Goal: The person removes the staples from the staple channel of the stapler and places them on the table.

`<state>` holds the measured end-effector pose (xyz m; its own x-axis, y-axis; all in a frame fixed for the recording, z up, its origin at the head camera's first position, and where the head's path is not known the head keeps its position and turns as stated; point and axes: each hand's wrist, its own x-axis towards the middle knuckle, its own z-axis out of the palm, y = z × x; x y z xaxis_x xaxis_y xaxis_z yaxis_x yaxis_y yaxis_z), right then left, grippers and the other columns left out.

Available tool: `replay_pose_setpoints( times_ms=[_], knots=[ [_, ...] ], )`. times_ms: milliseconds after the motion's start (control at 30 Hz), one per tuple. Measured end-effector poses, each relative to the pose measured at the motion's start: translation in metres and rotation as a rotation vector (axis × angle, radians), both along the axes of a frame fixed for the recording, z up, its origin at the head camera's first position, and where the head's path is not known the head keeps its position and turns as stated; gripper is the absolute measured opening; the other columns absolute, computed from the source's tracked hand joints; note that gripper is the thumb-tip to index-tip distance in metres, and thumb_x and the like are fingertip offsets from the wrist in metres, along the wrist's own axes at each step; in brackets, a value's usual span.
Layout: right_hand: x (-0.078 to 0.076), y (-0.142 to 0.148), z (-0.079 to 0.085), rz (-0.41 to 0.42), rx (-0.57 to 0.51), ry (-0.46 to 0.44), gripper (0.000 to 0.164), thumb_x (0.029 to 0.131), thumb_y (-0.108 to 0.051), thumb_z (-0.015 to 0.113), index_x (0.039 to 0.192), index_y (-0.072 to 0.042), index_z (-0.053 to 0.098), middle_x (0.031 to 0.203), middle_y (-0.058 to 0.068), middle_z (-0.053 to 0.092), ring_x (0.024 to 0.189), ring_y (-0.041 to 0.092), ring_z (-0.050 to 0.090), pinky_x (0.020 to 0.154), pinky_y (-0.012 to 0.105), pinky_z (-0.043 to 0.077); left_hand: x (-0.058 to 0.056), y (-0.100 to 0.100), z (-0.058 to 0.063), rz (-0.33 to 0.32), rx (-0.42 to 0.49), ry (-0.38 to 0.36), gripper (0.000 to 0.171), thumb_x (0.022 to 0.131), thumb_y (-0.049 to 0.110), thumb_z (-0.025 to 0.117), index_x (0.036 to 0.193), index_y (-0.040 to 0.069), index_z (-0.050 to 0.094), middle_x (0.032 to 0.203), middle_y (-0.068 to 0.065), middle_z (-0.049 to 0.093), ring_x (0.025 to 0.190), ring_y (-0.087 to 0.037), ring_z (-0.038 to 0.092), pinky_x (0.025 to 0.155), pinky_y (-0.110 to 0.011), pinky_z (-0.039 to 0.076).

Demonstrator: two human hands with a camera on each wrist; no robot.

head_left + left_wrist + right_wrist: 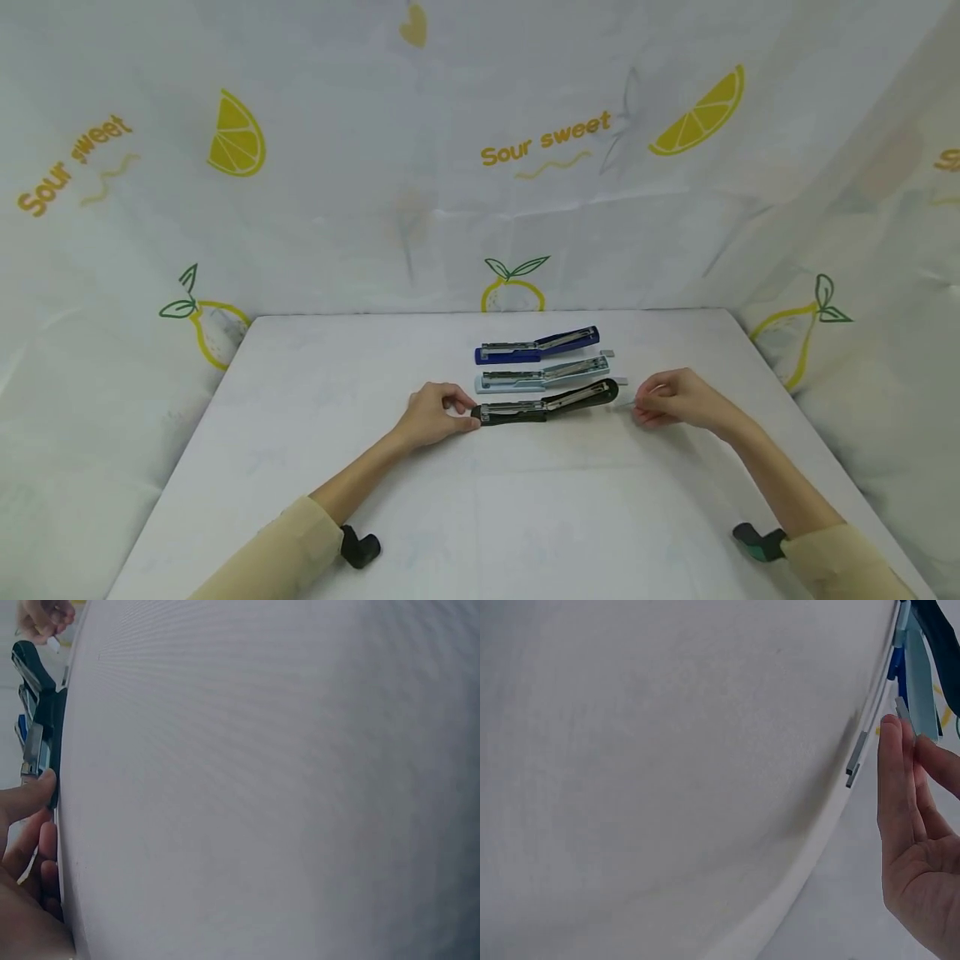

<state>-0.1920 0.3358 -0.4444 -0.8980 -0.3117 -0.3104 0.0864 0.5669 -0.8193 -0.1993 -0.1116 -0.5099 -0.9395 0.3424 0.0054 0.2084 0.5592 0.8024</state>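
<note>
A black stapler (517, 414) lies opened out on the white table, its upper arm tilted up to the right and its metal rail showing. My left hand (435, 414) pinches its left end between thumb and fingers; the left wrist view shows the thumb (30, 793) against that end. Right of the stapler, my right hand (678, 400) holds a small grey staple strip (901, 709) between thumb and fingertips, apart from the stapler's raised end. Behind the black stapler lie a light blue stapler (517, 385) and a dark blue stapler (510, 356), both opened the same way.
Two short grey staple strips lie on the table, one (607, 353) by the dark blue stapler's right end, the other (622, 381) near the light blue one. A white cloth (337, 250) printed with lemons hangs behind the white table (555, 517).
</note>
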Motion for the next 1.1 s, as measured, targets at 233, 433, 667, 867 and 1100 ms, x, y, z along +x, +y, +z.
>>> replay_pose_setpoints(
  times_ms=[233, 433, 667, 867, 1100],
  knots=[
    [-0.003, -0.005, -0.007, 0.021, 0.021, -0.063, 0.022, 0.106, -0.005, 0.062, 0.115, 0.014, 0.068, 0.101, 0.018, 0.082, 0.087, 0.017, 0.079, 0.077, 0.032, 0.067, -0.002, -0.003, 0.002, -0.037, -0.020, -0.012, 0.024, 0.085, 0.029, 0.092, 0.104, 0.020, 0.082, 0.090, 0.006, 0.072, 0.087, -0.010, 0.054, 0.085, -0.032, 0.040],
    [-0.006, -0.007, -0.006, 0.040, 0.073, -0.069, 0.020, 0.106, -0.004, 0.063, 0.114, 0.014, 0.068, 0.095, 0.014, 0.081, 0.082, 0.015, 0.077, 0.074, 0.030, 0.066, -0.004, -0.006, 0.007, -0.064, -0.007, -0.030, 0.021, 0.088, 0.027, 0.089, 0.105, 0.017, 0.082, 0.093, 0.005, 0.074, 0.087, -0.009, 0.056, 0.082, -0.026, 0.042],
    [-0.007, -0.011, -0.004, 0.075, 0.124, -0.051, 0.019, 0.104, -0.001, 0.061, 0.109, 0.015, 0.071, 0.094, 0.014, 0.080, 0.080, 0.017, 0.076, 0.072, 0.031, 0.066, -0.007, -0.016, 0.011, -0.064, 0.050, -0.053, 0.018, 0.091, 0.018, 0.083, 0.107, 0.008, 0.082, 0.093, -0.004, 0.078, 0.081, -0.008, 0.059, 0.077, -0.022, 0.047],
    [-0.005, -0.011, -0.001, 0.054, 0.178, 0.002, 0.019, 0.103, 0.000, 0.063, 0.108, 0.016, 0.073, 0.092, 0.017, 0.081, 0.079, 0.019, 0.077, 0.071, 0.031, 0.066, -0.007, -0.025, 0.015, -0.047, 0.074, -0.101, 0.018, 0.096, 0.019, 0.080, 0.110, 0.007, 0.081, 0.098, -0.005, 0.080, 0.086, -0.009, 0.068, 0.082, -0.023, 0.054],
    [-0.002, -0.009, 0.014, 0.010, 0.226, 0.165, 0.016, 0.102, -0.003, 0.069, 0.106, 0.011, 0.074, 0.095, 0.017, 0.081, 0.084, 0.025, 0.080, 0.074, 0.034, 0.066, -0.008, -0.047, 0.022, -0.013, 0.098, -0.108, 0.018, 0.099, 0.019, 0.078, 0.112, 0.006, 0.079, 0.101, -0.008, 0.081, 0.085, -0.013, 0.072, 0.080, -0.026, 0.059]
  ],
)
